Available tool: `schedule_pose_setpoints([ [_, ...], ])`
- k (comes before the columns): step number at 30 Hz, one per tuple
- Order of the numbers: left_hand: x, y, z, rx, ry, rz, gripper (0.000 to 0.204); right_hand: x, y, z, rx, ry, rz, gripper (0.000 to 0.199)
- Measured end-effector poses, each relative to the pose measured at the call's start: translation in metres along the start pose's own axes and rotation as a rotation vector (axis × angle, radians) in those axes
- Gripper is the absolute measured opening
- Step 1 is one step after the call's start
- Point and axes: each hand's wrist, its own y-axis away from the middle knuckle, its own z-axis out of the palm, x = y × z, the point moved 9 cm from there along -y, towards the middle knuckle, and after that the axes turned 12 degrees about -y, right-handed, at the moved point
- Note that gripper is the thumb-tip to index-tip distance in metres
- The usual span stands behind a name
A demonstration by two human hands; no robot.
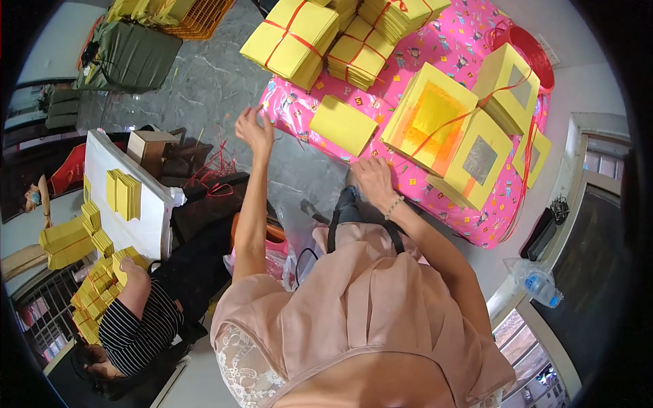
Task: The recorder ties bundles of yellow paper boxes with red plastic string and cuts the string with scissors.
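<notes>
My left hand (255,130) is raised over the floor just left of the pink-covered table, its fingers loosely bent and apart with nothing in them. My right hand (374,180), with a beaded bracelet at the wrist, rests at the table's near edge, fingers stretched and nothing visibly held. Just beyond it lies a flat yellow paper stack (343,126). To its right sits a larger stack of yellow paper (394,128) with an orange-and-gold square on top, and a red strap (442,129) runs loosely across it.
Tied yellow paper bundles (289,37) stand at the table's far side. A red round basket (527,54) is at the back right. Left, a person in a striped top (136,326) sits by a white table (129,149) with yellow stacks. Red strap scraps (218,170) litter the floor.
</notes>
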Motion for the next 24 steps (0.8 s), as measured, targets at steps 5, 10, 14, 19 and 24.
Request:
schedule_pose_setpoints([
  [5,0.134,0.039,-0.094,-0.518,0.745,0.402,0.02,-0.025,-0.011,-0.068,0.086,-0.145,-0.022,0.006],
  [10,0.151,0.091,-0.107,-0.874,0.699,0.277,0.017,-0.038,-0.022,-0.12,0.167,-0.205,-0.083,0.008],
  [14,0.14,0.071,-0.138,-0.735,0.844,0.156,0.014,-0.044,-0.027,-0.156,0.207,-0.305,-0.16,0.009],
  [19,0.172,0.04,-0.198,-0.456,1.17,0.178,0.021,-0.081,-0.034,-0.215,0.372,-0.529,-0.217,0.008],
  [24,0.175,0.023,-0.243,0.0,1.161,-0.07,0.029,-0.114,-0.039,-0.272,0.577,-0.81,-0.385,0.005],
])
